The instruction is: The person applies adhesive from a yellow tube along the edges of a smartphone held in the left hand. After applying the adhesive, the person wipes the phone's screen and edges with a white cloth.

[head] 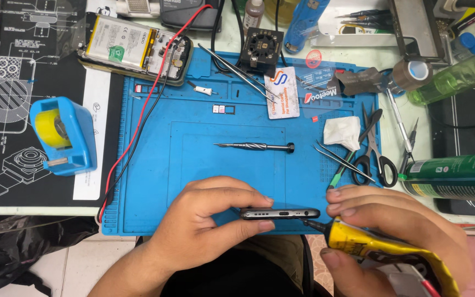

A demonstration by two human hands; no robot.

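**Glue nozzle at the phone's bottom edge**

Cluttered with repair gear, the desk (397, 60) carries a blue silicone work mat (193, 181) at its centre, and both hands work at the mat's 6 o'clock edge.

As for progress, judged from how things lie: an opened phone body with its battery exposed (136, 48) sits off at 11 o'clock of the mat, untouched, while a slim phone frame (280, 213) is held edge-on at the near edge, its charging port and speaker holes facing up at the camera. The nozzle of a yellow glue tube (380, 250) meets the frame's right end, so gluing appears under way; no bead of glue can be made out, so how much of the edge is covered cannot be told.

The left hand (204, 225) is curled around the frame, thumb below and fingers over the top, clamped on it. The right hand (397, 231) is closed round the glue tube, squeezing its crumpled body, fingertips resting by the frame's right end.

A precision screwdriver (254, 147) lies at the mat's centre, scissors (377, 151) and tweezers (343, 159) at 3 o'clock, a blue tape dispenser (61, 137) at 9 o'clock.
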